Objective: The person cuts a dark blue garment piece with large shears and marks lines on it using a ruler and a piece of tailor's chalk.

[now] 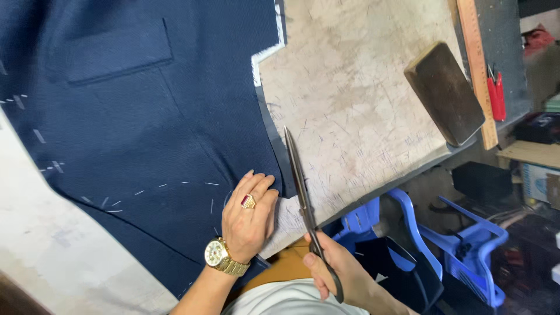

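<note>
A navy blue jacket piece [146, 116] with white basting stitches lies spread on the worn work table [361, 87]. My left hand [249, 216], wearing a red-stone ring and a gold watch, presses flat on the cloth near its lower edge. My right hand [335, 274] grips long dark scissors [300, 186] by the handles. The blades are nearly closed and point away from me, running along the cloth's right edge beside my left hand's fingers.
A dark rectangular block [444, 93] rests at the table's right side next to a wooden ruler [477, 70]. Small red-handled snips [497, 96] lie beyond the ruler. Blue plastic stools [461, 245] stand below the table edge.
</note>
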